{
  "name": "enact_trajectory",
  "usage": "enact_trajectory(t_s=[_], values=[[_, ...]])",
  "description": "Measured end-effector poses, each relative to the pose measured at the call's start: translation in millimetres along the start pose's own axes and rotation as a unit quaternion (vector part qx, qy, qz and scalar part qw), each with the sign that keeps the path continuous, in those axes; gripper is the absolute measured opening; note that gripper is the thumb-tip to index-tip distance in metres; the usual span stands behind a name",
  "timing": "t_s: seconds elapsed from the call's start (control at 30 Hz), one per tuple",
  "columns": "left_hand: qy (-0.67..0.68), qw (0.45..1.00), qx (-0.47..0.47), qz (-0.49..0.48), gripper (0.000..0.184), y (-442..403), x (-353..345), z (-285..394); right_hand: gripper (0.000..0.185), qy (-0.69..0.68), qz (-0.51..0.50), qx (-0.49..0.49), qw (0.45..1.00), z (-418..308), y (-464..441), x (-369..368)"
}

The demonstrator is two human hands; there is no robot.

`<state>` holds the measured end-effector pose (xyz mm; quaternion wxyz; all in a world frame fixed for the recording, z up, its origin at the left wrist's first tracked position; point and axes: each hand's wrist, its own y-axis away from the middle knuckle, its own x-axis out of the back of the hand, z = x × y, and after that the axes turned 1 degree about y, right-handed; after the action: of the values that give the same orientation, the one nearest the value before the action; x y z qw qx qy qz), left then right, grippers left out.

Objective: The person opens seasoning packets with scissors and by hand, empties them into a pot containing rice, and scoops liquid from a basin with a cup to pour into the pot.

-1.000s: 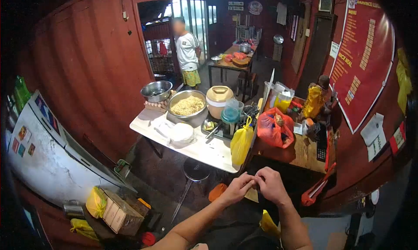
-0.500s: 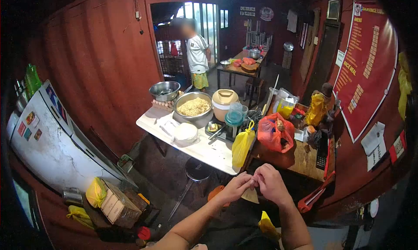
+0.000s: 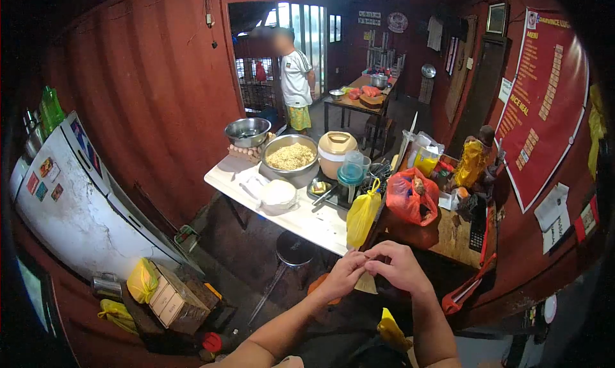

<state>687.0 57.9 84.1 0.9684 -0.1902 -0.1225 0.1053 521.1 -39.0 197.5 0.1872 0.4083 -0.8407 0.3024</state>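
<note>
Both my hands meet near the front corner of the pale table. My left hand (image 3: 344,273) is closed, its fingertips pinched together at a small pale flat piece (image 3: 366,283) that hangs just below them. My right hand (image 3: 398,265) curls over from the other side, thumb and index finger bent in an arch, fingertips meeting those of my left. The pale piece is mostly hidden by my fingers, and its kind cannot be made out. Just beyond my hands hangs a knotted yellow plastic bag (image 3: 362,219), with a red plastic bag (image 3: 412,198) to its right.
On the pale table (image 3: 320,230) stand a basin of noodles (image 3: 291,156), a steel bowl (image 3: 247,132), a lidded container (image 3: 335,153) and a white bag (image 3: 278,195). A stool (image 3: 295,249) sits below. A person (image 3: 296,79) stands at the doorway. A fridge (image 3: 96,201) is left.
The view has shifted slightly, so the room sits a little lower and further right. My right hand's index finger has arched up more; both hands remain together at the pale piece.
</note>
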Motion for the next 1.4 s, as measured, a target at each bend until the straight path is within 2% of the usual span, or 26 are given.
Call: enact_trajectory(t_s=[0.07, 0.17, 0.4, 0.47, 0.7, 0.87, 1.4], values=[[-0.043, 0.999, -0.024, -0.001, 0.016, 2, 6, 0, 0.022, -0.010, -0.037, -0.082, 0.996, 0, -4, -4], [-0.053, 0.998, -0.007, -0.010, 0.017, 8, 14, 4, 0.016, 0.027, -0.017, -0.076, 0.997, -9, -8, -10], [-0.042, 0.999, -0.003, -0.003, 0.020, 12, 25, 15, 0.015, 0.049, 0.004, -0.067, 0.997, -14, -12, -20], [-0.047, 0.999, -0.004, -0.002, 0.020, 12, 27, 19, 0.011, 0.055, 0.029, -0.036, 0.997, -14, -12, -21], [-0.037, 0.999, -0.013, 0.015, 0.023, 17, 26, 19, 0.010, 0.064, 0.037, -0.042, 0.996, -21, -12, -20], [-0.045, 0.999, -0.008, 0.017, 0.024, 22, 28, 14, 0.012, 0.038, 0.090, -0.045, 0.994, -17, -12, -10], [-0.038, 0.999, 0.018, 0.010, 0.025, 19, 34, 13, 0.019, 0.038, 0.058, -0.067, 0.995, -13, -5, -16]])
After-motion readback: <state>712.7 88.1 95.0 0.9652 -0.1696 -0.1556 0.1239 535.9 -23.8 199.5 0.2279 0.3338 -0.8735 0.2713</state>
